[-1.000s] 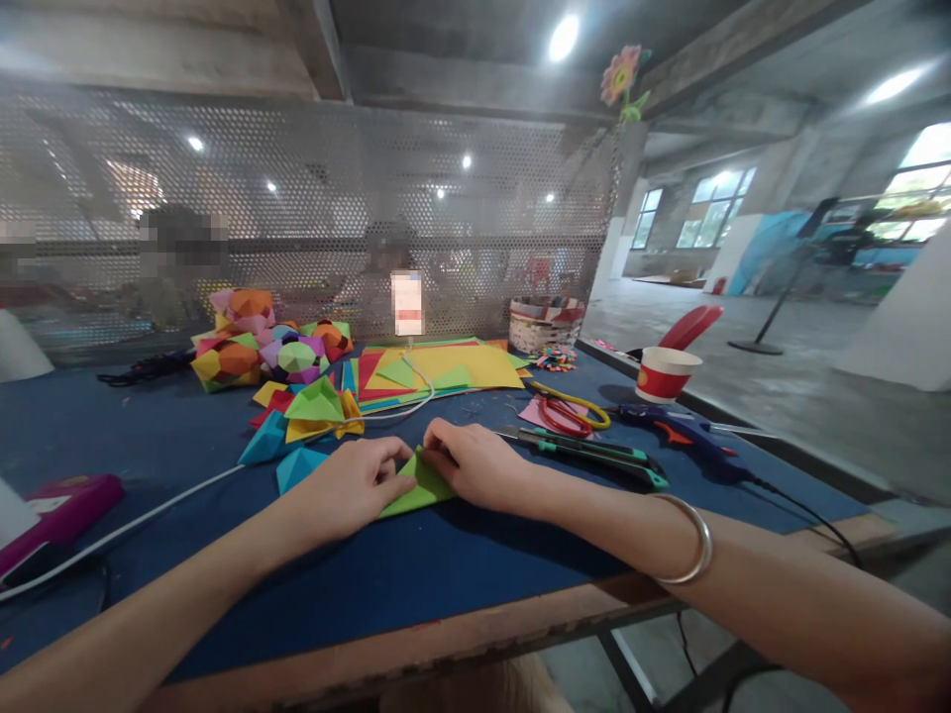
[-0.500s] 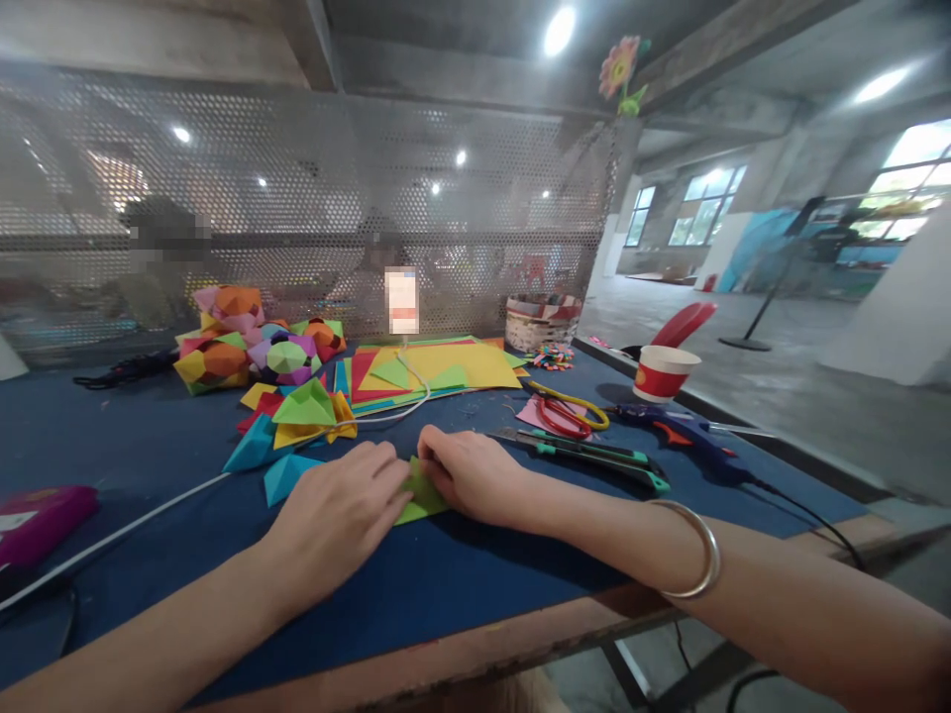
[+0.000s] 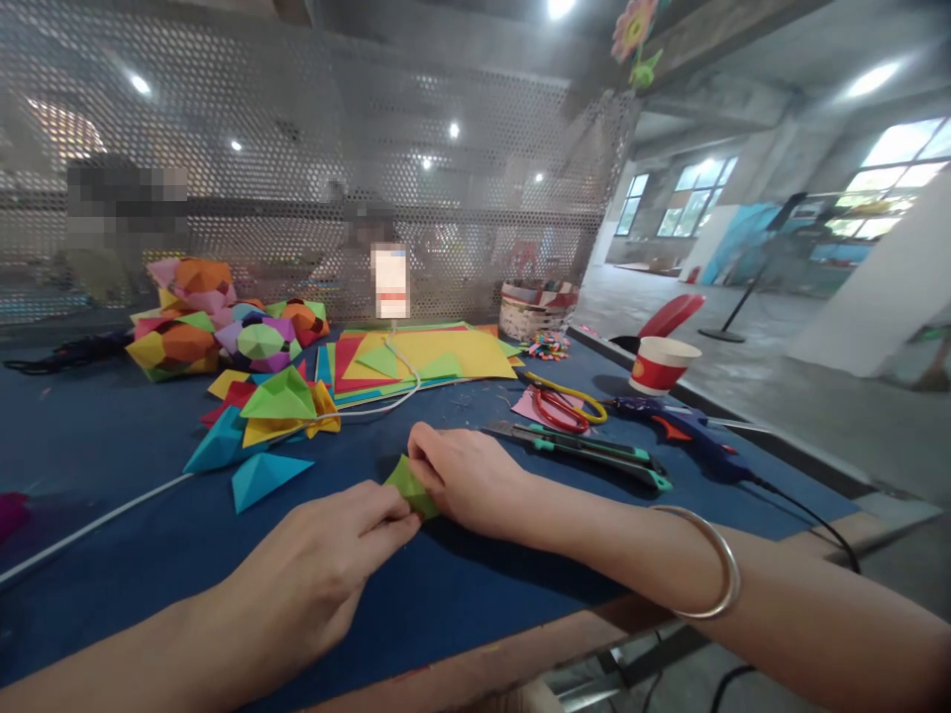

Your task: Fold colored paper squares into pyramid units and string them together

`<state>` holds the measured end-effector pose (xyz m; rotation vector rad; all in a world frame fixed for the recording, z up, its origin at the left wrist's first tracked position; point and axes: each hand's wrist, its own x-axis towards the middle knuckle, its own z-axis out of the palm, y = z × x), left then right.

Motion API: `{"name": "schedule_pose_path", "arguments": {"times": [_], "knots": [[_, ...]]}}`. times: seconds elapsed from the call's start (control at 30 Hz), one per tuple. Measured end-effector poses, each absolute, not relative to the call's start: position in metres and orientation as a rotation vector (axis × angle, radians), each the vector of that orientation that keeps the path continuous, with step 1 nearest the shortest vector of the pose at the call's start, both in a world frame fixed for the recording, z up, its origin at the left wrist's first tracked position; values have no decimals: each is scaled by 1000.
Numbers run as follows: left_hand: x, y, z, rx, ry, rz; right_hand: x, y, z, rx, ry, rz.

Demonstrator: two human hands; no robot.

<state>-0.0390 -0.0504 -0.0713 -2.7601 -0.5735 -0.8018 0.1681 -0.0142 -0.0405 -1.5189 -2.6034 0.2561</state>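
Observation:
A small folded piece of green paper point(image 3: 410, 484) rests on the blue table top point(image 3: 119, 436) in front of me. My right hand point(image 3: 465, 475) is closed on its right side, fingers curled over the paper, a metal bangle on that wrist. My left hand point(image 3: 319, 569) pinches the paper's near left corner with thumb and fingertips. Most of the paper is hidden under both hands.
Folded paper pyramids point(image 3: 274, 401) and paper balls point(image 3: 215, 332) lie at the left back, flat coloured sheets point(image 3: 423, 356) behind. Scissors point(image 3: 565, 406), a utility knife point(image 3: 586, 451), a glue gun point(image 3: 687, 431) and a paper cup point(image 3: 661, 364) sit right. A white cable point(image 3: 96, 520) crosses left.
The green paper has been folded smaller and now shows only a small tip between my hands. My left hand slid back toward me; the view shifted closer and slightly right.

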Motion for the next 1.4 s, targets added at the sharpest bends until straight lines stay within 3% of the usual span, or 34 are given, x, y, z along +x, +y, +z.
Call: {"name": "schedule_pose_path", "arguments": {"times": [0.33, 1.4], "knots": [[-44, -50, -81, -2799, -630, -815, 164, -25, -40, -1512, -2593, 88], [-46, -53, -84, -2817, -744, -700, 221, -47, -48, -1637, -2450, 123]]}}
